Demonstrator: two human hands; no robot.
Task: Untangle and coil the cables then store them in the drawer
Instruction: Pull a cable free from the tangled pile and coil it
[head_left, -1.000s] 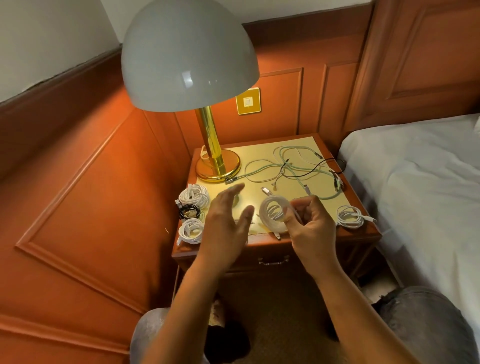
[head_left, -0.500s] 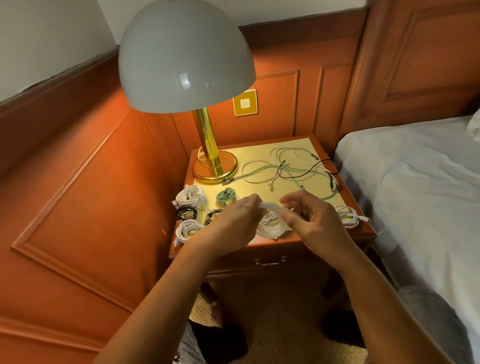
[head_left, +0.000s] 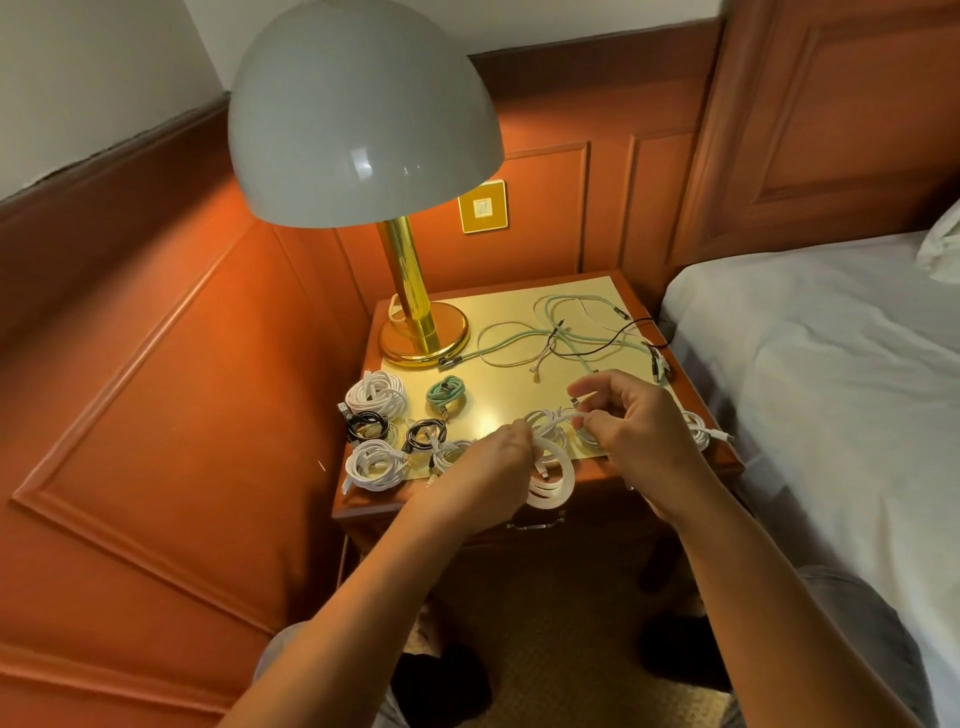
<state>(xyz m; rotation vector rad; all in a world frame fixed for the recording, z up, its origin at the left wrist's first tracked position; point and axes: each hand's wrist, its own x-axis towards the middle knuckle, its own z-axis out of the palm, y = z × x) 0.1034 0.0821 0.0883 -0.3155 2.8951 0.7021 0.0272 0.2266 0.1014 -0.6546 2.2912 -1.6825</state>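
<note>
A white coiled cable hangs over the front edge of the nightstand. My left hand grips the coil's left side. My right hand pinches the cable's loose end just above the coil. Several finished coils lie at the left: white, black, white, black and mint green. A tangle of mint, white and black cables lies at the back right. Another white coil shows behind my right hand. The drawer below is closed.
A brass lamp with a grey dome shade stands at the nightstand's back left. A bed with a white sheet runs along the right. Wood panelling covers the walls at left and behind. My knees and shoes show over carpet below.
My left hand came in from open beside the coil and took hold of it. The coil dropped lower, over the front edge, and my right hand shifted to the cable's end.
</note>
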